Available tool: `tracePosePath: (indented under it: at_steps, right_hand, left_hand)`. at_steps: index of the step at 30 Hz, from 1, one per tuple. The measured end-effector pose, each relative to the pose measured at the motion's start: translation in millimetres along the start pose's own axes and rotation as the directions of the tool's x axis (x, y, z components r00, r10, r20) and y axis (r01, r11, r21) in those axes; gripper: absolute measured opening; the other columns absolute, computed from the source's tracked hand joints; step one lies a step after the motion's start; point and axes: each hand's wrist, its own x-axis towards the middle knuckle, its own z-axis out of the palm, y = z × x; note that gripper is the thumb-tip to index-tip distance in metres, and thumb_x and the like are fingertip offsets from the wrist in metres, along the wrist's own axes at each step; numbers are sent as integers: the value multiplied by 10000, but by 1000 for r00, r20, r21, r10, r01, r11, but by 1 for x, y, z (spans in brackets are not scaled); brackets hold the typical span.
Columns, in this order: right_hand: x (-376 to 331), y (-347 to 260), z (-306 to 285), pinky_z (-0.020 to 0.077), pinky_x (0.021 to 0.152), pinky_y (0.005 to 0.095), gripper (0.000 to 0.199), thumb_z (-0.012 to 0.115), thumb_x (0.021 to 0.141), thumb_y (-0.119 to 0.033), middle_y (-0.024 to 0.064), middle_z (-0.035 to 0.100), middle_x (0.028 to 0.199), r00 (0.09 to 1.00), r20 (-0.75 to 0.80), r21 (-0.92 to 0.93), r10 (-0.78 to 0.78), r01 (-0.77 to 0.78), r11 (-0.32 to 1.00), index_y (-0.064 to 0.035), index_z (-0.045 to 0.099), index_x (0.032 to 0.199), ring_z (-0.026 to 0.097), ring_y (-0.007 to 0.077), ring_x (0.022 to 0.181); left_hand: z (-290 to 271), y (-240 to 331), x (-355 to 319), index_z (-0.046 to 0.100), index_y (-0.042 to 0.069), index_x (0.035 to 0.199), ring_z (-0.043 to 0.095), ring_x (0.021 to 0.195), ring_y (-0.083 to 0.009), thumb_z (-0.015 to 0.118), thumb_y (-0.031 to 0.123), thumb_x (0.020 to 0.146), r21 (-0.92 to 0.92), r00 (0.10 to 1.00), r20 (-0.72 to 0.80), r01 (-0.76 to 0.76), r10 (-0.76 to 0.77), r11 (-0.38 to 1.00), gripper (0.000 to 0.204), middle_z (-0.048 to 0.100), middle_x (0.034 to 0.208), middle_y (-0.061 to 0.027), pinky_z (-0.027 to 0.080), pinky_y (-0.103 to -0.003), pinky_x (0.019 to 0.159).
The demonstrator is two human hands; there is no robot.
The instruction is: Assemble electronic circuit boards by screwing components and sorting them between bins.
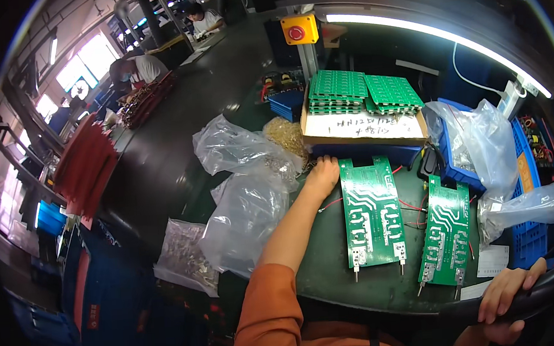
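My left hand (324,176) reaches to the upper left corner of a green circuit board (373,214). Its fingers are bent and drawn together next to a plastic bag of small gold-coloured parts (285,137); what they pinch, if anything, is hidden. At the lower right, my right hand (507,295) is wrapped round a thick black bar (548,286). A second green circuit board (447,235) lies tilted to the right of the first. Metal terminals stick out from the near ends of both boards, and thin red wires run beside them.
Behind the boards, a cardboard box (364,128) carries stacked green boards (339,91). Clear plastic bags (244,214) lie left of my forearm. On the right stand a blue bin (459,154) and a blue crate (530,232). A red emergency button (296,33) rises behind. People (148,69) sit farther off.
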Motion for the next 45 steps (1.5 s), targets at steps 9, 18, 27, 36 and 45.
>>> tracePosePath:
  at_steps: [9,18,27,36,45]
  right_hand:
    - [-10,-12,3,400,441,230,455,659,780,-295,40,439,692,1000,-13,-7,24,-24,1000,-76,366,1049,434,133,500]
    - [-4,-5,8,412,441,219,453,659,777,-309,26,456,689,1000,-10,-7,6,-6,1000,-70,376,1038,447,116,487]
    - [-16,5,18,366,300,151,505,691,730,-199,36,415,596,955,-277,-39,-109,102,994,-57,241,910,426,81,360]
    - [-9,9,18,366,300,148,505,705,715,-186,21,431,565,946,-294,-13,-132,135,991,-54,256,906,450,78,349]
    - [-10,8,23,381,288,156,511,712,710,-177,20,442,565,948,-302,-4,-102,106,994,-52,256,903,473,78,356]
  left_hand:
    - [-1,-7,2,539,-8,953,531,895,-390,468,-19,734,-224,999,-5,42,-44,974,230,534,948,-224,477,-432,749]
    - [-3,-15,16,572,-18,814,584,598,-212,571,-13,746,-944,592,30,282,-805,172,68,601,718,-122,464,-333,548]
    - [-9,3,26,539,6,873,515,632,-139,519,-44,812,-966,460,227,-6,-858,-259,81,545,769,-62,486,-276,589]
    - [-45,17,-42,449,-73,934,457,776,-210,447,-74,839,44,878,327,-384,-349,-922,96,462,850,-123,438,-320,726]
    - [-52,25,-77,484,-53,926,479,748,-217,415,-30,838,-139,771,535,-322,-344,-937,114,494,816,-136,450,-333,684]
